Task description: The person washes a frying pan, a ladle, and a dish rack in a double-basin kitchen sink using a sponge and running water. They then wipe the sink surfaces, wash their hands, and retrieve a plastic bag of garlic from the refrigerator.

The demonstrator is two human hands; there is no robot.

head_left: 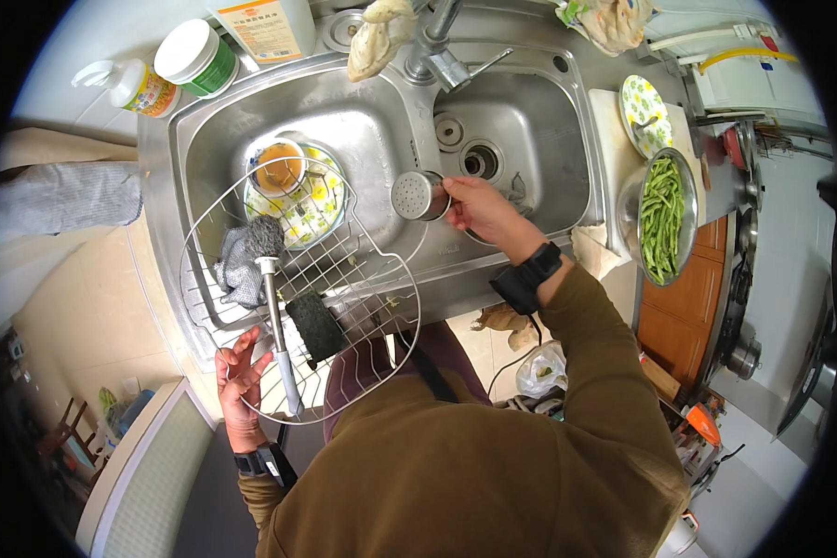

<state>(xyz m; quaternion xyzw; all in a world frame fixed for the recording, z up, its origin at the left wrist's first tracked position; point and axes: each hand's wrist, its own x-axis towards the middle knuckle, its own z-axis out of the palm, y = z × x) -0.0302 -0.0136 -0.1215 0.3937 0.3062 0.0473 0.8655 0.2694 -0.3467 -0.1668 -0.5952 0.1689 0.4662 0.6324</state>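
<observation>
My left hand (pixel 241 374) grips the rim of a round wire rack (pixel 374 383), its fingers curled at the rack's near left side. The rack is held over the front edge of the left basin. In it are a steel-wool brush (pixel 277 321) with a grey-white handle, a crumpled grey cloth (pixel 237 272) and a dark scouring pad (pixel 314 329). My right hand (pixel 485 212) pinches the side of a small round metal strainer cup (pixel 417 196), perforated on its face, near the divider between the basins. Beyond the rack, a bowl (pixel 277 168) stands on a flowered plate (pixel 324 203).
The right basin (pixel 539 112) has an open drain (pixel 481 162). The faucet (pixel 437 58) rises behind the divider. Bottles and a white tub (pixel 188 54) line the back left. A metal bowl of green beans (pixel 661 219) and a flowered dish (pixel 645 116) are at right.
</observation>
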